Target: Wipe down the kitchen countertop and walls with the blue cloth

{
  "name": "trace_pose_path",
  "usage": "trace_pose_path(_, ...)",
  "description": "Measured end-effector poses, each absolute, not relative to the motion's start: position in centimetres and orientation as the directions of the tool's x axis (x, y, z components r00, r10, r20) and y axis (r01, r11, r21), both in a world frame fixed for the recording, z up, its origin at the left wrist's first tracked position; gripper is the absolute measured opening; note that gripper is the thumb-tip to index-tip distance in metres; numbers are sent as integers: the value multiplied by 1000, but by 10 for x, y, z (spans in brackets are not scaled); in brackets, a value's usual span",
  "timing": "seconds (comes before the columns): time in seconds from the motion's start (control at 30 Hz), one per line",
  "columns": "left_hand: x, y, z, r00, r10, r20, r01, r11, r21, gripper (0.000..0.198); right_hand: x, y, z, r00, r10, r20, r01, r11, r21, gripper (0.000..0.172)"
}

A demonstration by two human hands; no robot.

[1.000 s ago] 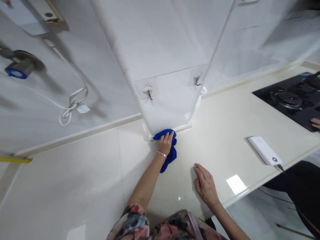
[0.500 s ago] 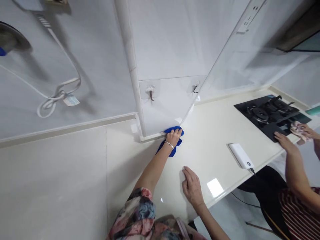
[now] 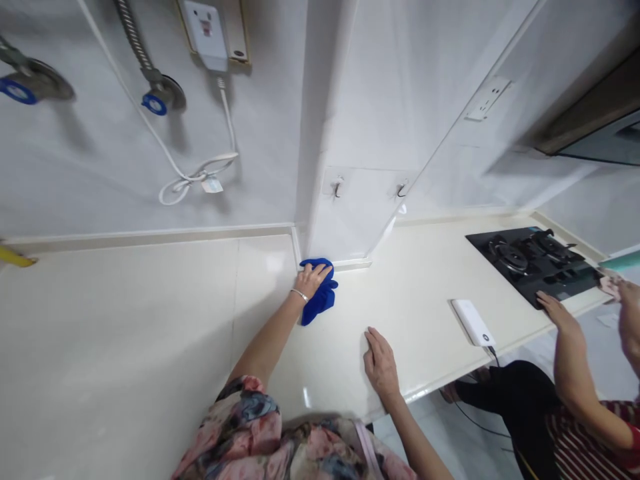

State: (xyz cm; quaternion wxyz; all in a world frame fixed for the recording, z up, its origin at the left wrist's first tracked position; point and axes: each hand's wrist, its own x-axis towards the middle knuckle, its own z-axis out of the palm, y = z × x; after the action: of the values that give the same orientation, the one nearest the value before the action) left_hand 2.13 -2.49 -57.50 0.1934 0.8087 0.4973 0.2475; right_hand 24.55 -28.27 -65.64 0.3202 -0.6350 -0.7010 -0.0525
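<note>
A blue cloth (image 3: 323,303) lies bunched on the pale countertop (image 3: 200,333), at the foot of a white wall pillar (image 3: 350,220). My left hand (image 3: 311,279), with a bracelet at the wrist, presses the cloth against the pillar's left bottom corner, its fingers over the top of it. Part of the cloth spills out to the right of the hand. My right hand (image 3: 383,365) rests on the countertop near its front edge, fingers stretched out and holding nothing.
A white power bank (image 3: 473,323) with a black cable lies to the right. Beyond it, a co-worker's hands (image 3: 563,312) are at a black gas stove (image 3: 535,263), one with a pinkish cloth (image 3: 610,285). Hooks (image 3: 338,188), a plugged-in cord (image 3: 200,177) and valves (image 3: 159,100) are on the walls.
My left hand has slid the blue cloth leftward along the pillar's base, from its right corner to its left. My right hand stays in place. The view has swung left.
</note>
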Motion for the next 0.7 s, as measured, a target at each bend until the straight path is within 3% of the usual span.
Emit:
trace_pose_path(0.2, -30, -45, -580, 223, 952, 209, 738, -305, 601, 50, 247, -283, -662, 3, 861, 508, 928, 187, -322, 54)
trace_pose_path(0.37, -53, -63, -592, 130, 976, 177, 726, -215, 653, 58, 246, -281, -662, 2, 847, 531, 932, 192, -309, 51)
trace_pose_path(0.53, -67, -71, -601, -210, 968, 139, 495, -18, 869, 45, 247, -279, -663, 3, 847, 532, 933, 190, -307, 51)
trace_pose_path(0.7, -65, -63, -597, -378, 926, 7, 316, 122, 941, 37, 246, -281, -661, 10, 854, 521, 929, 185, -321, 51)
